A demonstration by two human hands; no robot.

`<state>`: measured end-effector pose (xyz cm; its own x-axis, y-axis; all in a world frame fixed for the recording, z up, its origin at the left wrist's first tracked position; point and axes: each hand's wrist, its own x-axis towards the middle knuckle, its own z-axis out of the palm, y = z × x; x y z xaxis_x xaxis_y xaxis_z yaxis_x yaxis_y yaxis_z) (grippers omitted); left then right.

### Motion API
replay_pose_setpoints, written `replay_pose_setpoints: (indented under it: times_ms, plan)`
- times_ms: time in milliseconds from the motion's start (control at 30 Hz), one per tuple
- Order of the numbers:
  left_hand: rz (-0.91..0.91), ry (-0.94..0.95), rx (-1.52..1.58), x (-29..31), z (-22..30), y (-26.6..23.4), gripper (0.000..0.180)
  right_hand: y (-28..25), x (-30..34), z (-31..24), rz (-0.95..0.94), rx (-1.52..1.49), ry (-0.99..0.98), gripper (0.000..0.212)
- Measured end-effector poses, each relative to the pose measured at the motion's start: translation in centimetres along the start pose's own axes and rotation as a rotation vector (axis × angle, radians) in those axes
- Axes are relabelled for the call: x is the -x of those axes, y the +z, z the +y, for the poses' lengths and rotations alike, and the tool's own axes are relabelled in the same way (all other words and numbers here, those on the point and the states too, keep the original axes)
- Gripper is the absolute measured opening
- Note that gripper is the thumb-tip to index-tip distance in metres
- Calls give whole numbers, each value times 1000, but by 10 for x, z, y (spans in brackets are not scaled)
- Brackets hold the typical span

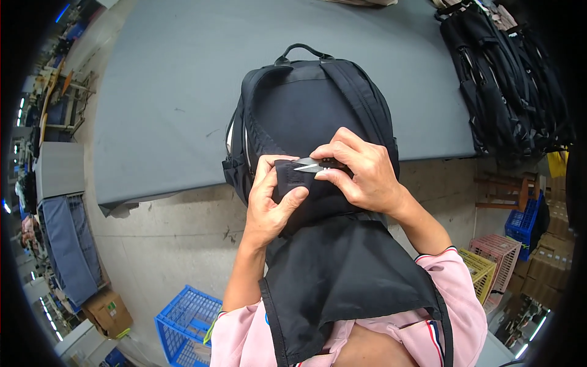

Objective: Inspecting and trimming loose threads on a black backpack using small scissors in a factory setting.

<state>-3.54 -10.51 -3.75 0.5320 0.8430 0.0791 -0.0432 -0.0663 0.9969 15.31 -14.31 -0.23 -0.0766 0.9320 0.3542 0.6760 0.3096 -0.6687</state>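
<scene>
A black backpack (306, 101) lies on the grey-covered table with its shoulder straps up and its top handle away from me. My left hand (272, 199) pinches a small black fabric piece (292, 177) with a line of stitching, held over the lower end of the backpack. Whether this piece joins a strap is hard to make out. In my right hand (361, 168) are small thread snips (310, 166), their pointed metal blades touching or just above the fabric. The snips' dark handle is partly covered by my fingers.
The grey table (165, 122) has its front edge just before me. More black backpacks (495, 79) are stacked at its right end. On the floor stand a blue crate (186, 321) at left, yellow (478, 269) and pink crates (498, 251) at right, and cardboard boxes (109, 312).
</scene>
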Motion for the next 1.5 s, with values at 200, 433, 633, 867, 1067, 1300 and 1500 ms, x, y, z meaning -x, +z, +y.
replay_pose_setpoints:
  times_ms: [200, 433, 633, 867, 1067, 1300, 1500]
  plan:
    - [-23, -20, 5, 0, -1, 0, 40, 7, 3, 7, 55, 139, -122, 20]
    - [-39, -34, -17, -1, -3, -1, 41, 8, 9, 6, 115, -74, 49, 22]
    - [-50, -45, 3, -1, -5, 0, 41, 10, 6, 5, 55, -44, 28, 22]
    - [12, -4, -120, -2, -3, 0, 40, 13, 4, 9, 74, -110, 68, 16]
    - [135, 355, -916, -22, -3, 18, 26, 16, 2, 3, 186, -558, 351, 19]
    - [-69, 419, -661, -9, -24, 15, 38, 42, 1, 26, 117, -211, 373, 32]
    - [450, 57, -456, 53, -39, -34, 14, 49, -5, 35, 45, 154, 149, 32]
